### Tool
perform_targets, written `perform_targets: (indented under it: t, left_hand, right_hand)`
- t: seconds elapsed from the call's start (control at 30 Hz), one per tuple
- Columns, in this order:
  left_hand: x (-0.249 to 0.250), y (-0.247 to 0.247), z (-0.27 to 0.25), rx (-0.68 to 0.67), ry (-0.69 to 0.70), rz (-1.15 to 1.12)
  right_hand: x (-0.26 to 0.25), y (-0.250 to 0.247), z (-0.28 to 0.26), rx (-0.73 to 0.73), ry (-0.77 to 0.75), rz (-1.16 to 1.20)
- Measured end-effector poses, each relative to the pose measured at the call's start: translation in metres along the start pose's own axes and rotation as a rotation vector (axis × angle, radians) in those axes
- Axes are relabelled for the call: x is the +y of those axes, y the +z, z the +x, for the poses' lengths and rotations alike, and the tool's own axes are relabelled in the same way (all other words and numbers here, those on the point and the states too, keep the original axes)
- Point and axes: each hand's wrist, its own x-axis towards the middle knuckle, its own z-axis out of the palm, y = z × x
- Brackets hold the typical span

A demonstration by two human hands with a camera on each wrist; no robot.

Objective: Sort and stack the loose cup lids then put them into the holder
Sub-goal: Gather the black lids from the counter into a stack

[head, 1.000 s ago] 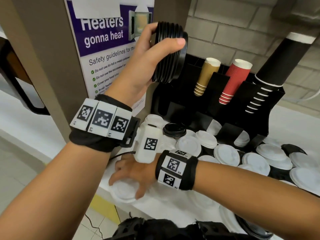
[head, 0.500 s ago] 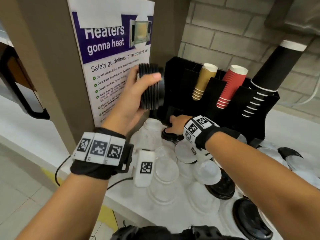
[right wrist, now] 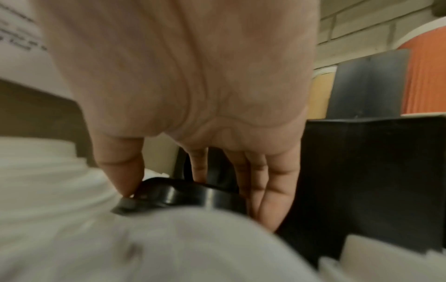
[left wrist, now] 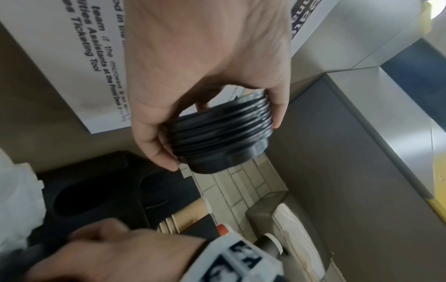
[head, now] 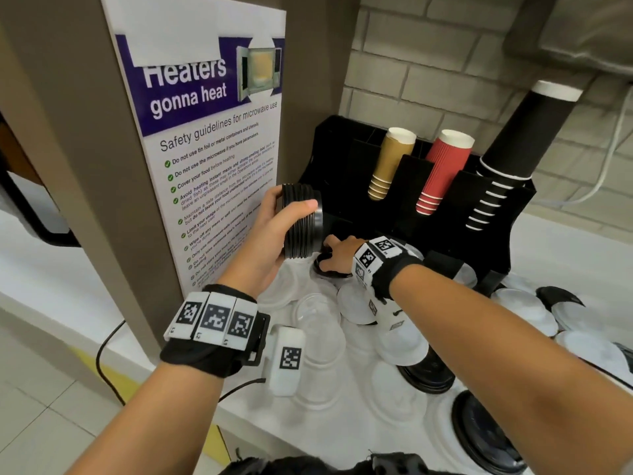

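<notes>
My left hand (head: 274, 231) (left wrist: 217, 114) grips a stack of black lids (head: 303, 225) (left wrist: 222, 137) held on its side, just left of the black holder (head: 346, 173). Below it my right hand (head: 337, 253) (right wrist: 193, 183) pinches a single black lid (head: 329, 269) (right wrist: 183, 196) between thumb and fingers, at the foot of the holder among the loose lids. White lids (head: 359, 303) and clear dome lids (head: 318, 323) lie scattered over the counter. The holder's round openings (left wrist: 74, 202) show in the left wrist view.
Tan cups (head: 388, 162), red cups (head: 442, 173) and black cups (head: 507, 156) lean in the holder's slots. A poster (head: 205, 149) covers the brown panel at left. More black lids (head: 486, 433) lie at the counter's near right. A cable (head: 106, 365) hangs off the counter edge.
My left hand lowered the black stack from up by the poster to just above the counter. My right hand left the white lids at the front and reached forward onto the single black lid.
</notes>
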Motion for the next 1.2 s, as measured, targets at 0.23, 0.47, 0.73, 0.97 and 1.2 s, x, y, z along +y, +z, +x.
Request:
perform_targets:
  t: [0.23, 0.47, 0.73, 0.97, 1.2]
  left_hand:
    - [-0.013, 0.004, 0.001, 0.001, -0.095, -0.049]
    - [-0.026, 0.028, -0.006, -0.134, -0.225, -0.190]
    - [-0.028, 0.048, -0.009, -0.172, -0.266, -0.212]
    - [-0.034, 0.059, -0.011, -0.233, -0.243, -0.229]
    - [-0.032, 0.052, 0.001, -0.183, -0.183, -0.234]
  right_hand:
    - [0.032, -0.046, -0.053, 0.033, -0.124, 0.952]
    - [0.037, -0.031, -0.111, 0.081, -0.449, 1.222]
    - [0.055, -0.023, -0.132, 0.275, -0.478, 1.136]
    - [0.065, -0.021, -0.141, 0.299, -0.481, 1.121]
    - [0.091, -0.016, -0.127, 0.244, -0.283, 0.505]
